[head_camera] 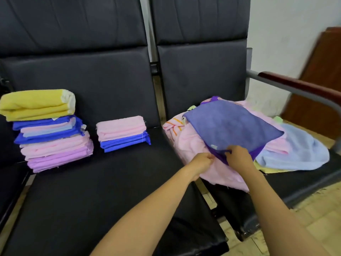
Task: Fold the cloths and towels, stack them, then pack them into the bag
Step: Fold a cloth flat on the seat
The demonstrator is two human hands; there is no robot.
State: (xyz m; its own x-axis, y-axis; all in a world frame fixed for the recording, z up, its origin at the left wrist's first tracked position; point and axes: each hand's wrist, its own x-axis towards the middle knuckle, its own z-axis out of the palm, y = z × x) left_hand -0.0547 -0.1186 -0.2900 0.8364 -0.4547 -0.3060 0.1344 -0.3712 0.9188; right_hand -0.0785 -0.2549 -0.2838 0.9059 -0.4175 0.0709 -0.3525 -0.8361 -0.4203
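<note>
Two folded stacks sit on the left seat of the black padded bench: a tall stack of blue, pink and lilac cloths topped by one yellow towel, and just beside it a short stack with pink cloths over blue ones. On the right seat lies one loose pile of unfolded pieces, among them a pink towel, a light blue towel and a pale yellow piece showing at the near edge. The bench has two seats with tall backrests and an armrest of reddish wood on a grey tube at its right end. Behind it is a white wall, with a brown wooden board leaning against it, and the floor is pale tile. A single purple cloth lies spread on top of the loose pile. Both hands are at its near edge, close together: the left hand curled tight on the hem, the right hand pinching the corner beside a small white label.
</note>
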